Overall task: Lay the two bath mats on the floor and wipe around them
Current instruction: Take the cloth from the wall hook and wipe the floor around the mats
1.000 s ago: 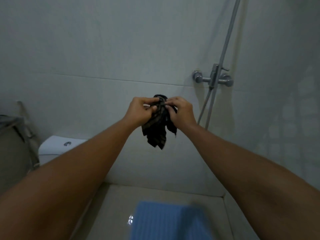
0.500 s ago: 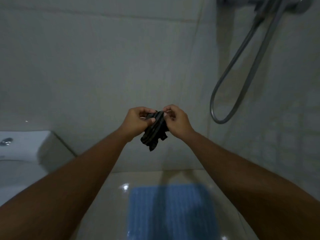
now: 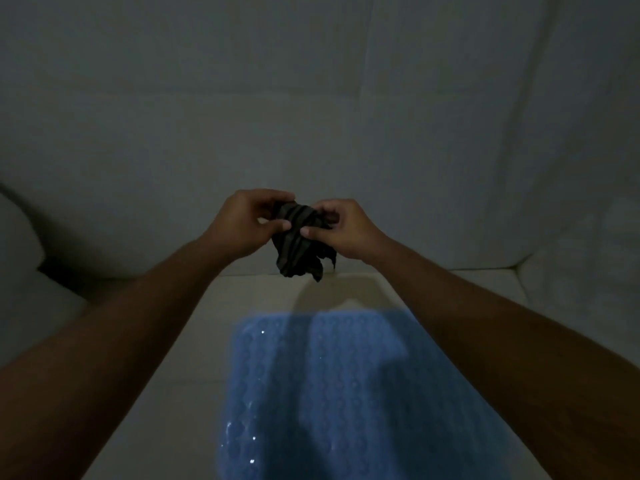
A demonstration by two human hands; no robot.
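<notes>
A dark striped cloth (image 3: 299, 245) hangs bunched between my two hands, held out in front of me above the floor. My left hand (image 3: 247, 223) pinches its upper left part, and my right hand (image 3: 341, 228) pinches its upper right part. Below them a blue textured bath mat (image 3: 332, 393) lies flat on the pale tiled floor (image 3: 180, 341), with wet glints on its left side. Only one mat is in view.
Tiled walls (image 3: 311, 98) close the space ahead and to the right, meeting in a corner at the right. A white toilet (image 3: 17, 258) edge shows at the far left. Bare floor borders the mat on the left and behind.
My view has tilted down: the shower hose and mixer have left the frame and more of the blue mat shows. Both hands still hold the cloth, lower over the floor.
</notes>
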